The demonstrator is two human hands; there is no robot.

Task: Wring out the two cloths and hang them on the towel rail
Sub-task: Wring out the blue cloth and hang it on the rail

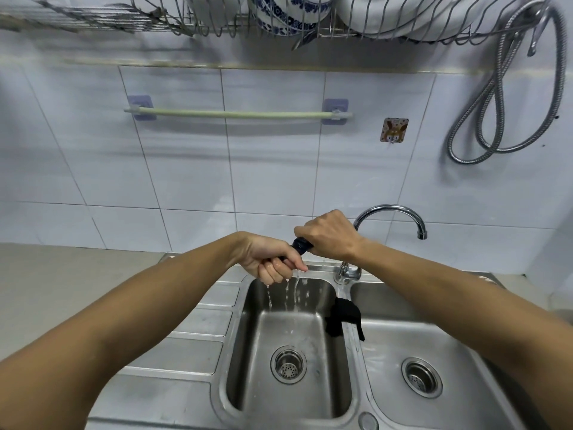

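I see both fists clamped on one twisted dark cloth above the left basin: left hand palm-up, right hand knuckles-up. Water runs from it. The second cloth, probably wet, drapes over the divider. The towel rail is bare.

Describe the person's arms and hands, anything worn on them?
Both forearms are bare, with no sleeves in view. The left hand and right hand wear no gloves, and no watch, bracelet or rings show. The left hand's fingers look wet and shiny.
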